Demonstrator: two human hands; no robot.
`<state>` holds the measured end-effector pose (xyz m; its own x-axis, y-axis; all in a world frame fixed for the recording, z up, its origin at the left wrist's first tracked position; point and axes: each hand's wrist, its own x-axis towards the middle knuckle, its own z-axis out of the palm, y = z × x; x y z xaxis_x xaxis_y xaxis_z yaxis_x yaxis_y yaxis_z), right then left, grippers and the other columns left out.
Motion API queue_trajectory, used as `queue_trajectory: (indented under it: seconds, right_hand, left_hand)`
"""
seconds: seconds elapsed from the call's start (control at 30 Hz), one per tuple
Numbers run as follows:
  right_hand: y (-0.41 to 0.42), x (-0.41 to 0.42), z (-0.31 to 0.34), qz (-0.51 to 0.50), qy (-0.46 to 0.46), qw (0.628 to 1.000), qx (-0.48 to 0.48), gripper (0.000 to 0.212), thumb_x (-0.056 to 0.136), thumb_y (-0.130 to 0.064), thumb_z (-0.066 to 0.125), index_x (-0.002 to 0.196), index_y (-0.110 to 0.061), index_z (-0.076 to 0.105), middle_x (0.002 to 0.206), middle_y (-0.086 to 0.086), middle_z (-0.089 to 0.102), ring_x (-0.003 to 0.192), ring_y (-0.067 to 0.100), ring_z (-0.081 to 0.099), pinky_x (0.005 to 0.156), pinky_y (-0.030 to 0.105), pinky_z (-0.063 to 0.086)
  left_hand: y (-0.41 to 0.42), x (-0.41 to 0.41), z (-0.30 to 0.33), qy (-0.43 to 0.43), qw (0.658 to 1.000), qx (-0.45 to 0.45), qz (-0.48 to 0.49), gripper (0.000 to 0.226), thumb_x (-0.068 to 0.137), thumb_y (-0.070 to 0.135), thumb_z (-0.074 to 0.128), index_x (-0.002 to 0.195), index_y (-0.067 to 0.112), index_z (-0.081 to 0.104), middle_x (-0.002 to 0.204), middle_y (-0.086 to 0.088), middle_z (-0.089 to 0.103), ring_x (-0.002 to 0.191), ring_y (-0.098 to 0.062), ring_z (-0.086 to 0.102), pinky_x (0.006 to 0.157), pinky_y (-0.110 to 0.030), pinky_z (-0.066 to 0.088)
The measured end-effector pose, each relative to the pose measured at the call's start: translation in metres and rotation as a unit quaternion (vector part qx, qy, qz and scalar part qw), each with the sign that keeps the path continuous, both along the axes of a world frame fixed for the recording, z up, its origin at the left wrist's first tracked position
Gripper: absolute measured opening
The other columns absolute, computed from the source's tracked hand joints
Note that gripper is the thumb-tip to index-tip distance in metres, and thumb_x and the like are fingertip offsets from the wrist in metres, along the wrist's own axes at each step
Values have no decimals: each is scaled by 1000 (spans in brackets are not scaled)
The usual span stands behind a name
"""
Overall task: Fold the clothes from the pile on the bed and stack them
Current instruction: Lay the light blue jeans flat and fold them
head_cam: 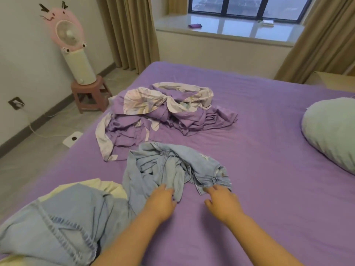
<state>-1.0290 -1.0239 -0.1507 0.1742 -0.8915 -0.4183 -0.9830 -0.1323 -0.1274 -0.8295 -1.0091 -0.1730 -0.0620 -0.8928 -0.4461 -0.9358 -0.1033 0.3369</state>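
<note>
Jeans (172, 169) lie crumpled on the purple bed (269, 141), just at 12 o'clock from both hands. The left hand (160, 203) touches the near denim edge with fingers bent; a real grasp I cannot tell. The right hand (222, 201) touches the waistband with relaxed fingers. At 12 o'clock beyond lies the purple pile (163, 112). Folded denim (63, 227) sits at 8 o'clock, a pillow (330, 135) at 2 o'clock.

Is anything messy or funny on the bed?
Yes. The light blue jeans lie bunched up by both hands, and the purple bedding sits crumpled mid-bed. Nothing looks torn or spilled.
</note>
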Motion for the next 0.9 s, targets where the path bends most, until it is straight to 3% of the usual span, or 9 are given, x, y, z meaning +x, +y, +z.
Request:
queue_trajectory:
  seconds: [0.13,0.23,0.33,0.43,0.53,0.63,0.8,0.9]
  right_hand:
    - [-36,10,-28,-4,-22,1000,-21,46,97,-40,43,137,-19,39,142,5,35,127,26,39,98,37,38]
    - [-59,13,-48,-12,-45,999,-28,60,96,-45,46,146,-19,26,155,10,19,140,29,23,109,40,31]
    - [-80,13,-69,-7,-37,998,-44,68,95,-47,46,150,-20,17,157,8,12,144,29,11,113,42,26]
    - [-97,13,-87,7,-18,998,-52,71,93,-49,47,149,-19,16,152,6,25,140,29,20,110,44,28]
    - [-106,13,-100,-10,6,998,-62,58,92,-44,52,141,-20,32,140,4,45,129,26,39,108,45,25]
    - [-112,10,-104,-17,8,993,-119,20,90,-19,51,109,-24,54,113,1,63,112,25,53,100,38,30]
    - [-111,-13,-75,-82,-96,990,-64,12,95,-21,47,97,-18,59,105,10,65,101,30,56,80,33,40]
    - [-98,-28,-35,-116,-194,973,-54,8,95,-14,48,93,-13,55,104,14,63,93,30,55,72,33,34]
  left_hand:
    - [-28,-4,-31,-2,997,-63,45,56,94,32,48,147,28,29,156,-10,11,142,-29,14,112,-39,28]
    - [-40,-9,-48,-5,993,-83,84,64,91,38,54,148,39,23,159,-7,-9,145,-34,1,116,-44,19]
    - [-52,-11,-68,-8,992,-85,91,69,89,39,59,147,42,22,158,-7,-17,145,-33,3,116,-43,21]
    - [-61,-12,-87,-47,992,-82,89,68,90,39,58,147,42,21,159,-9,-3,141,-32,18,112,-41,26]
    - [-64,-13,-95,-64,987,-119,87,56,93,29,51,144,39,30,146,-5,29,124,-26,40,100,-36,36]
    - [-64,-18,-91,44,986,-135,87,53,90,13,53,141,26,43,127,-7,48,113,-26,50,93,-33,40]
    - [-42,-19,-50,169,964,-176,103,50,84,2,58,131,19,57,116,-5,59,109,-21,54,89,-15,32]
    - [-26,-18,-11,190,951,-208,130,46,81,-2,59,122,18,65,112,-3,63,106,-19,55,84,-9,30]
